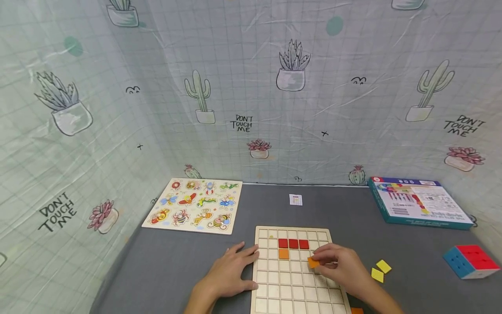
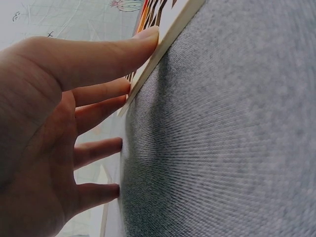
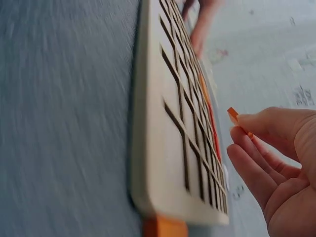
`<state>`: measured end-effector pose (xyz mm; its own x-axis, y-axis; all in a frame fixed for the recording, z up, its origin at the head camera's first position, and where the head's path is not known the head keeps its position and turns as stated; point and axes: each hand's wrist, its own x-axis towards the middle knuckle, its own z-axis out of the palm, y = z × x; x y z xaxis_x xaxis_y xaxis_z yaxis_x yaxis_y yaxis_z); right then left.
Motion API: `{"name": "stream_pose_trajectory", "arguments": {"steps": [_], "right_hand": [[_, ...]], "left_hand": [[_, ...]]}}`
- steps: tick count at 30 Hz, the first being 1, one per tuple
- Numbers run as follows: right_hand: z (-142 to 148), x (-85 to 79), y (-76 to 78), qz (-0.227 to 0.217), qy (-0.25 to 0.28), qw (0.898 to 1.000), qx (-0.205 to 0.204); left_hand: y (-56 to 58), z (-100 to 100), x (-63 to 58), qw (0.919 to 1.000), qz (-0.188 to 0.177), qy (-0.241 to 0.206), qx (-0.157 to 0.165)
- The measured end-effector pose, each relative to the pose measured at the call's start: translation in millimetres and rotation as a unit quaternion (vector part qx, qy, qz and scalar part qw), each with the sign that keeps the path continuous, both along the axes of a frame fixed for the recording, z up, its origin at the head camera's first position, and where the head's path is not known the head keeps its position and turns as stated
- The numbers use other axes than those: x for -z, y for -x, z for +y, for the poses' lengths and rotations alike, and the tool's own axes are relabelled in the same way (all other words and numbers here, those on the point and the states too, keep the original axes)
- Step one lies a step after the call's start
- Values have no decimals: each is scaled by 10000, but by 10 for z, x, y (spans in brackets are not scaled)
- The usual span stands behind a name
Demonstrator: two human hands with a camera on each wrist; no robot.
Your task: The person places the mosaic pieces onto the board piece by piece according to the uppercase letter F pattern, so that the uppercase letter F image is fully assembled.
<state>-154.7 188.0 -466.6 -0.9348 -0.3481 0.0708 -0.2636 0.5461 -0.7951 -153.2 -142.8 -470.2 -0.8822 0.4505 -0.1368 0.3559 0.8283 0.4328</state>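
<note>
A wooden grid board (image 1: 274, 279) lies in front of me on the grey table. Three red square tiles (image 1: 293, 244) sit side by side in one of its upper rows, with an orange tile (image 1: 283, 254) in the cell below the leftmost. Between thumb and fingers, my right hand (image 1: 340, 264) pinches another orange tile (image 1: 313, 262) above the board's right half. In the right wrist view that pinched tile (image 3: 233, 115) is clear of the grid. My left hand (image 1: 231, 270) rests at the board's left edge, fingers spread, thumb and fingertips touching the rim (image 2: 170, 37).
Two yellow tiles (image 1: 378, 274) lie right of the board, and an orange piece (image 1: 357, 310) shows at its lower right corner. Farther out are a red-and-blue cube (image 1: 470, 261), a flat box (image 1: 421, 203), an insect puzzle board (image 1: 194, 205) and a small printed card (image 1: 296, 199).
</note>
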Motion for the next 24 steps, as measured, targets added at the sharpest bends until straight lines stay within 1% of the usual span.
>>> {"name": "stream_pose_trajectory", "arguments": {"steps": [3, 6, 10, 16, 20, 24], "right_hand": [[-131, 44, -4, 46, 111, 9998, -172], [-259, 78, 3, 266, 151, 9990, -332], [-418, 108, 26, 524, 145, 9977, -407], [-593, 157, 65, 606, 5, 9974, -380], [-665, 176, 81, 728, -172, 9969, -262], [-706, 162, 73, 760, -365, 9963, -137]], "left_hand": [[-1, 1, 4, 10000, 23, 10, -3], [-1, 1, 6, 10000, 13, 4, 3], [3, -1, 9, 10000, -10, -1, 12], [8, 4, 19, 10000, -80, 25, -11], [12, 0, 23, 10000, -31, 19, -10], [9, -5, 11, 10000, -11, 5, -26]]}}
